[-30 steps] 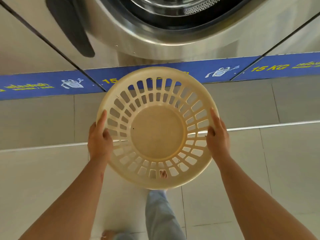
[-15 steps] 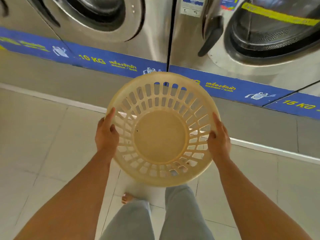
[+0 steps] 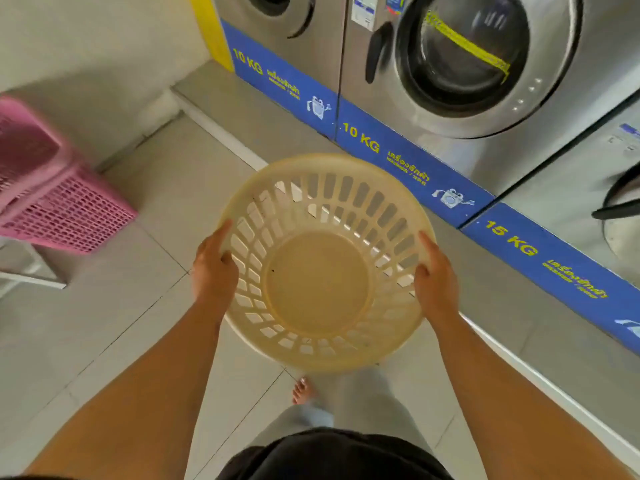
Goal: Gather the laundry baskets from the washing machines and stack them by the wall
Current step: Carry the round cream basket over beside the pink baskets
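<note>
I carry a round cream laundry basket [image 3: 318, 282] with slotted sides, empty, held level in front of me above the tiled floor. My left hand [image 3: 213, 271] grips its left rim and my right hand [image 3: 434, 275] grips its right rim. A pink mesh laundry basket [image 3: 59, 199] stands at the left by the pale wall [image 3: 86, 46], partly cut off by the frame edge and blurred.
Steel washing machines [image 3: 460, 74] line the right on a raised grey step [image 3: 277, 133] with a blue label strip [image 3: 408, 157]. A white frame or stool [image 3: 31, 268] stands under the pink basket. My legs and a bare foot [image 3: 303, 391] are below the basket.
The view has swung left along the machines while I walk. The cream basket stays gripped in both hands. The corner wall and the pink basket have come into sight on the left.
</note>
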A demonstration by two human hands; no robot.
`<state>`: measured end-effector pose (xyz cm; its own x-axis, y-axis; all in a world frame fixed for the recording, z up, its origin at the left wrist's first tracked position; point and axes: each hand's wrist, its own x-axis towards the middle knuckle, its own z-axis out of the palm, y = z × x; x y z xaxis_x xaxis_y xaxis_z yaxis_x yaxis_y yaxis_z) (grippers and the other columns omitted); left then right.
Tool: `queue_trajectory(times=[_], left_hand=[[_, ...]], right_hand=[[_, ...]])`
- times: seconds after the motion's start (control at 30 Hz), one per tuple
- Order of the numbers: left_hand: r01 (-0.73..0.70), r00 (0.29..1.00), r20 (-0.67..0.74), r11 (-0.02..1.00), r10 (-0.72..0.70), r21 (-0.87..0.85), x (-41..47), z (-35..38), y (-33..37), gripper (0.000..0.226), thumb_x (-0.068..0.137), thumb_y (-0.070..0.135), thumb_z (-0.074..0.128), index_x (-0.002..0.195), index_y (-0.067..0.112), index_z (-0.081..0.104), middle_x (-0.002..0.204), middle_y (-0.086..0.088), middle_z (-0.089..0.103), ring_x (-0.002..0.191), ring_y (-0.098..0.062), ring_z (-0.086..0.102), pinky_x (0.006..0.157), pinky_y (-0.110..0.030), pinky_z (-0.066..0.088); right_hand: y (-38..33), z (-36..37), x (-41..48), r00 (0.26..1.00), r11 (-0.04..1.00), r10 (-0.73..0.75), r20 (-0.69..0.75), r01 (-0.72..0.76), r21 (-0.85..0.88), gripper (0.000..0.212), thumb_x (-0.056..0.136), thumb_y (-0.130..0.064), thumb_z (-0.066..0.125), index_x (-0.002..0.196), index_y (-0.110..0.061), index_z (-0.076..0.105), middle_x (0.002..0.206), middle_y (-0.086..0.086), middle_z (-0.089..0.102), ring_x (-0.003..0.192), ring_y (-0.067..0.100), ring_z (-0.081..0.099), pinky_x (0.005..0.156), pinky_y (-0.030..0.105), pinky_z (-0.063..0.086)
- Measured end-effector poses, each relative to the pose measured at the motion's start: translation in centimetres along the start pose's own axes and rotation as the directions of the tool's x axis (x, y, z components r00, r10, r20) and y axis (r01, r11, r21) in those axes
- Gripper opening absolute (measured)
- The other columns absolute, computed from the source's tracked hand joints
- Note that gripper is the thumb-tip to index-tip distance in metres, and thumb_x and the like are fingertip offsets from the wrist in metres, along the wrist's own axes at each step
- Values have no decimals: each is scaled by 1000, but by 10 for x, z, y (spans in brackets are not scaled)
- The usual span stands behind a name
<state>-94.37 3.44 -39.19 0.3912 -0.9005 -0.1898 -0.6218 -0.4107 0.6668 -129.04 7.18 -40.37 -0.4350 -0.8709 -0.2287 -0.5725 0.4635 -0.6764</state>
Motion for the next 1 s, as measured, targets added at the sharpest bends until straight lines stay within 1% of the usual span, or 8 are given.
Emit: queue_trajectory(times=[0.13, 0.27, 0.4, 0.6, 0.73, 0.83, 0.93, 1.0], left_hand=[[77, 991, -102, 996, -81, -44, 32, -40, -27, 65, 90, 1, 40, 135, 48, 46, 136, 1, 53, 94, -11, 50, 64, -17, 41], [166, 968, -177, 982, -179, -89, 73, -67, -49, 63, 91, 0, 40, 135, 44, 48, 134, -3, 54, 94, -15, 51, 66, -21, 42], [255, 933, -234, 961, -273, -105, 126, -88, -60, 60, 92, -2, 40, 137, 37, 49, 129, -10, 55, 92, -18, 51, 70, -30, 42], [340, 879, -309, 932, -364, -128, 201, -112, -69, 57, 93, 0, 42, 136, 36, 50, 129, -11, 56, 90, -18, 50, 67, -29, 41], [390, 844, -328, 906, -424, -166, 253, -129, -84, 57, 91, 0, 43, 136, 35, 51, 131, -10, 56, 92, -20, 51, 71, -31, 43], [409, 829, -328, 891, -452, -196, 302, -144, -98, 58, 90, 0, 43, 135, 36, 51, 129, -10, 57, 92, -21, 53, 71, -32, 44], [429, 828, -295, 878, -476, -214, 355, -162, -112, 62, 87, -2, 42, 135, 35, 51, 124, -10, 59, 93, -28, 60, 67, -33, 47], [440, 825, -282, 870, -490, -224, 390, -177, -119, 62, 85, -3, 43, 135, 33, 52, 121, -10, 60, 96, -32, 60, 71, -36, 49]], right_hand=[[-62, 45, 28, 990, 995, -95, 101, 97, -21, 66, 91, -1, 40, 144, -41, 40, 144, -5, 48, 123, 20, 51, 91, 26, 37], [-121, 94, 63, 967, 984, -171, 190, 177, -11, 68, 90, 0, 40, 145, -39, 41, 146, -6, 47, 129, 18, 48, 99, 29, 37], [-182, 142, 108, 937, 968, -231, 262, 249, -36, 68, 90, 0, 40, 145, -40, 38, 147, -8, 46, 131, 16, 46, 99, 26, 35], [-268, 202, 170, 888, 948, -286, 361, 317, -29, 70, 89, 0, 41, 145, -41, 38, 146, -6, 48, 129, 18, 48, 102, 33, 40], [-323, 246, 201, 863, 927, -327, 386, 372, -45, 72, 87, 1, 41, 145, -42, 39, 143, -3, 50, 124, 19, 51, 94, 28, 39], [-366, 286, 223, 844, 911, -353, 404, 409, -59, 71, 88, 1, 41, 145, -40, 38, 140, 2, 51, 123, 23, 52, 95, 31, 39], [-408, 327, 242, 850, 911, -337, 404, 403, -86, 71, 89, 2, 42, 146, -40, 37, 141, 3, 50, 124, 23, 51, 99, 35, 40], [-435, 354, 254, 847, 903, -341, 408, 416, -109, 70, 90, 2, 41, 147, -38, 37, 141, 4, 51, 123, 24, 52, 97, 33, 41]])
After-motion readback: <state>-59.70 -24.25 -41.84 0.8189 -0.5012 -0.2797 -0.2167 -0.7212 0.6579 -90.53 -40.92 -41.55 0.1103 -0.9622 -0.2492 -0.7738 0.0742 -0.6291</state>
